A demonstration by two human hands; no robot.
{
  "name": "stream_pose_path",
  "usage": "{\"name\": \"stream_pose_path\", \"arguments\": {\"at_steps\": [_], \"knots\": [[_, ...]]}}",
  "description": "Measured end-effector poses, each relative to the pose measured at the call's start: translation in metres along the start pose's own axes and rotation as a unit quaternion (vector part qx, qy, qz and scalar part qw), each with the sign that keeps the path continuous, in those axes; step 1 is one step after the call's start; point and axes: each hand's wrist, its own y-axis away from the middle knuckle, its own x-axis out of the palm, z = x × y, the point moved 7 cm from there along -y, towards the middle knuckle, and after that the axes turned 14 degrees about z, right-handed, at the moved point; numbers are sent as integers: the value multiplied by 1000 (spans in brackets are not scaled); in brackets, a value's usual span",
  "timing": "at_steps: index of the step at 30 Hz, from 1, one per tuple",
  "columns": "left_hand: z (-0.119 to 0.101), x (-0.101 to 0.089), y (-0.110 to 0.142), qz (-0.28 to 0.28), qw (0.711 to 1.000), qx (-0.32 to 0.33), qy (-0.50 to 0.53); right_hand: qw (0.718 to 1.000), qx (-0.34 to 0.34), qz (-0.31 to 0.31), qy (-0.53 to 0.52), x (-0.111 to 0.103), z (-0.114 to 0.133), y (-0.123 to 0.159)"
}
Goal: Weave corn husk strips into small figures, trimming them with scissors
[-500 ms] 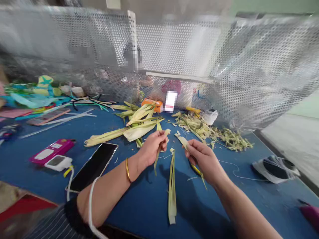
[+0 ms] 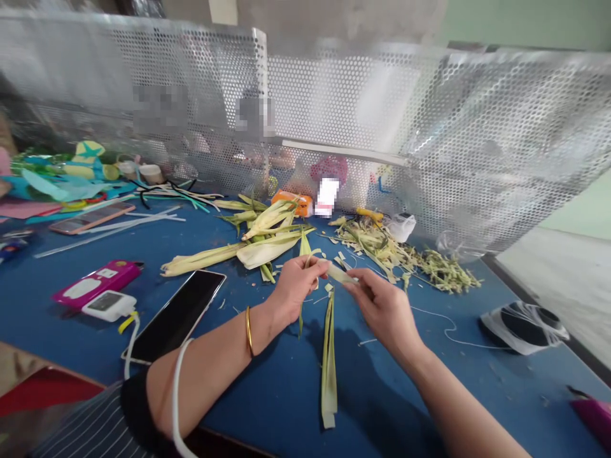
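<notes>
Blue table (image 2: 281, 394), 1 perf. metal screen (image 2: 344, 89) behind; from L we've 1 magenta case (image 2: 98, 284), 1 dark phone (image 2: 176, 312), 1 husk pile (image 2: 267, 245), then our L hand (image 2: 298, 286), thumb & fingers pinching 1 pale husk strip (image 2: 340, 274). Strip's mid-view over the table, long axis L–R, dipping slightly toward our R hand (image 2: 386, 312), which pinches its other end. Farther R, 1 wrapped spool (image 2: 524, 326) sits near table's R edge, w/ open blue btwn it & our R forearm, 1 thread (image 2: 446, 324) crossing.
</notes>
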Motion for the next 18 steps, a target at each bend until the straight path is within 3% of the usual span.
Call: {"name": "stream_pose_path", "arguments": {"at_steps": [4, 10, 13, 18], "knots": [[4, -5, -1, -13, 999, -31, 35, 984, -66, -48, 156, -11, 11, 4], [7, -5, -2, -14, 995, -58, 75, 929, -134, -79, 334, -9, 23, 8], [8, -4, -3, -2, 996, -61, 72, 935, -117, -90, 321, -12, 21, 8], [10, -9, -4, -23, 996, -60, 58, 969, -82, -69, 223, -16, 14, 4]]}}
